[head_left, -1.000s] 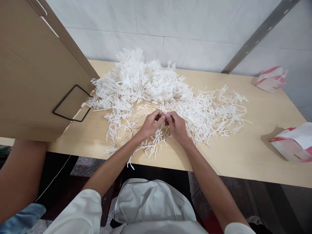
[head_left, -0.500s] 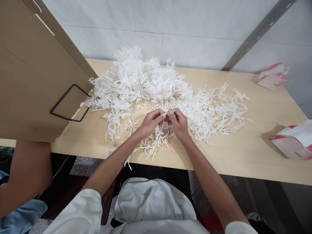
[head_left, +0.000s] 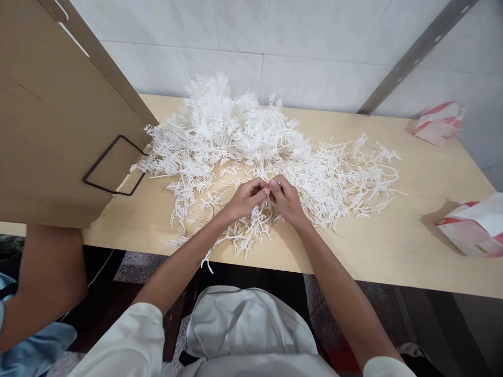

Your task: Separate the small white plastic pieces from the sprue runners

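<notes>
Fingertip to fingertip, my left hand (head_left: 247, 199) and my right hand (head_left: 288, 201) meet above the near middle of the pile. Both are closed in a pinch. A small bit of a white plastic twig pokes out by my right thumb; the fingers hide most of it. Just below my hands, thin branched white twigs (head_left: 251, 233) spread toward the table edge, and one hangs over it by my left forearm. Behind lies a big fluffy heap of white plastic sprigs (head_left: 231, 123). Looser, longer branched strands (head_left: 361, 180) lie to the right.
A cardboard sheet (head_left: 58, 136) stands at the left, with a black wire frame (head_left: 113, 165) by its lower edge. Red-and-white paper packets (head_left: 475, 228) sit on the right of the wooden table (head_left: 377, 251). Another person's arm (head_left: 51, 267) is at lower left. A tiled wall (head_left: 236, 36) rises behind.
My fingertips have shifted slightly, and less white shows between them than before. My right thumb has curled in. The pile looks the same.
</notes>
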